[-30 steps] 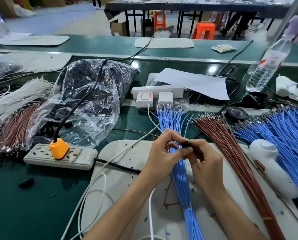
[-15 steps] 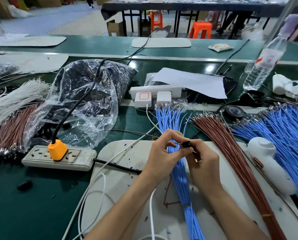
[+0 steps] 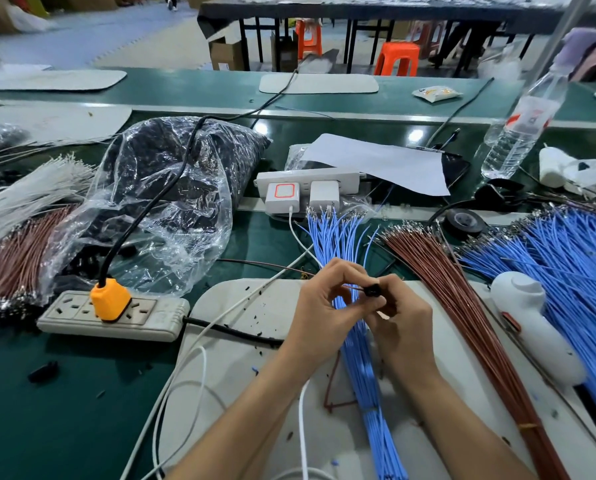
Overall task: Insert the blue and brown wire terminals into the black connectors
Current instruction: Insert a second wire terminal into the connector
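My right hand (image 3: 402, 327) pinches a small black connector (image 3: 372, 290) at its fingertips. My left hand (image 3: 324, 306) pinches a thin brown wire (image 3: 353, 287) whose end meets the connector's left side. Both hands hover over a bundle of blue wires (image 3: 355, 341) lying on the white mat (image 3: 241, 341). A bundle of brown wires (image 3: 463, 323) fans out to the right. A clear plastic bag (image 3: 172, 202) holding black connectors lies at the left.
A power strip (image 3: 144, 315) with an orange plug (image 3: 110, 298) lies left of the mat. A white charger strip (image 3: 307, 183), paper sheet (image 3: 376, 161), water bottle (image 3: 521, 129), tape roll (image 3: 463, 220) and white handheld tool (image 3: 535, 327) surround the work area. More blue wires (image 3: 573, 265) lie far right.
The two hands stay together over the blue bundle; the left fingers shifted slightly on the wire at the connector. Nothing else moved.
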{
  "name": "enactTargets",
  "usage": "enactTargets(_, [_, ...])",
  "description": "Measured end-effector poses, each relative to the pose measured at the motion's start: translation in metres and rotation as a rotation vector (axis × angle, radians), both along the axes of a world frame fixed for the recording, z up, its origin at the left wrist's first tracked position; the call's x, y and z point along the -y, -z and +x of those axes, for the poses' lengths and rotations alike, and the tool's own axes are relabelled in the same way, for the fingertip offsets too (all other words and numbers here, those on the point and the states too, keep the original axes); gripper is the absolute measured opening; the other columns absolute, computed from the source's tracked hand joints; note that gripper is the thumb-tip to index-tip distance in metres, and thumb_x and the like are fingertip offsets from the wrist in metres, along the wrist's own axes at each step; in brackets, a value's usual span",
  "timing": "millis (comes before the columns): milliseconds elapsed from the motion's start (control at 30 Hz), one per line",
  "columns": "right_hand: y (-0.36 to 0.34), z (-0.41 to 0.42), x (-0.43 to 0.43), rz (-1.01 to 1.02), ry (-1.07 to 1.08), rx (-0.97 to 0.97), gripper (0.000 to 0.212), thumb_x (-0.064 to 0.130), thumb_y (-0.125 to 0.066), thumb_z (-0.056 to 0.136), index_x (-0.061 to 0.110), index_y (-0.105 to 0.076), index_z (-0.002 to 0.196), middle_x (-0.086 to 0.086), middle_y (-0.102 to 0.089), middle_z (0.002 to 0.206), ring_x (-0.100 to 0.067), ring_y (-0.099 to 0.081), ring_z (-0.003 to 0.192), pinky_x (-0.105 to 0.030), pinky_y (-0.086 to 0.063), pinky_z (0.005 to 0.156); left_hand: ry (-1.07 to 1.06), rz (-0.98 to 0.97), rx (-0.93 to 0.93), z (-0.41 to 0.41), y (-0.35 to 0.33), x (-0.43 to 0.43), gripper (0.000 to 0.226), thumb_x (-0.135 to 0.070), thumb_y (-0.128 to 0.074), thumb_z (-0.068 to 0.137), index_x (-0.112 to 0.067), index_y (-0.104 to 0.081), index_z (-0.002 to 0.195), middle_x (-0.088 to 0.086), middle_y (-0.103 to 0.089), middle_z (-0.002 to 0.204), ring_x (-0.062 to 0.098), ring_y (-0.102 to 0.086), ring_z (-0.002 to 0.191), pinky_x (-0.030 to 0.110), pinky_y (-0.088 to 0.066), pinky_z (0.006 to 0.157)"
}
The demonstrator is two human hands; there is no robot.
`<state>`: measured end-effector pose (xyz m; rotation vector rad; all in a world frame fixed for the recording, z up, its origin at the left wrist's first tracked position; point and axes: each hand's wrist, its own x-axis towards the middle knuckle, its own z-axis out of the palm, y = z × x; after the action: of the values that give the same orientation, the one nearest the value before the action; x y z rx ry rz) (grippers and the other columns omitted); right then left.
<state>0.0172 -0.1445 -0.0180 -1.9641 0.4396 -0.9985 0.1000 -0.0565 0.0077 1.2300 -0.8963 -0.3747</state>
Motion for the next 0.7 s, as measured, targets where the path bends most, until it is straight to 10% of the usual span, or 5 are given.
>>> enactTargets(200, [-0.009,-0.003,0.002,0.009,-0.087,0.048,0.018,0.012,-0.066,0.082,0.024,-0.063,0.094,0.001,-0.065,0.090,-0.022,-0.061,0.080,-0.040,-0.049,0.064,-0.062,0.032,0.107,-0.001,-0.002,0.000,0.030,-0.008,-0.076,0.072,-0.032,-0.064,0.087,-0.009,-0.064,0.089,0.014,-0.057,0.085,0.020,-0.037,0.071])
enactTargets(433, [-0.011,-0.003,-0.002,0.091,-0.065,-0.014,0.014,0.025,-0.068,0.085,0.035,-0.059,0.089,-0.005,-0.063,0.081,-0.014,-0.056,0.074,-0.027,-0.046,0.069,-0.064,0.048,0.001,-0.002,-0.001,0.000,0.022,-0.010,-0.074,0.073,-0.023,-0.064,0.089,-0.007,-0.065,0.081,0.009,-0.052,0.071,0.025,-0.039,0.068])
enactTargets(700, [-0.008,-0.003,0.003,0.137,-0.083,-0.012,0.021,-0.004,-0.068,0.082,0.015,-0.067,0.093,-0.008,-0.067,0.084,-0.020,-0.063,0.080,-0.027,-0.050,0.074,-0.076,0.043,0.063,0.000,0.003,0.000,0.022,-0.002,-0.074,0.076,-0.010,-0.067,0.096,0.007,-0.068,0.088,0.021,-0.061,0.080,0.033,-0.050,0.079])
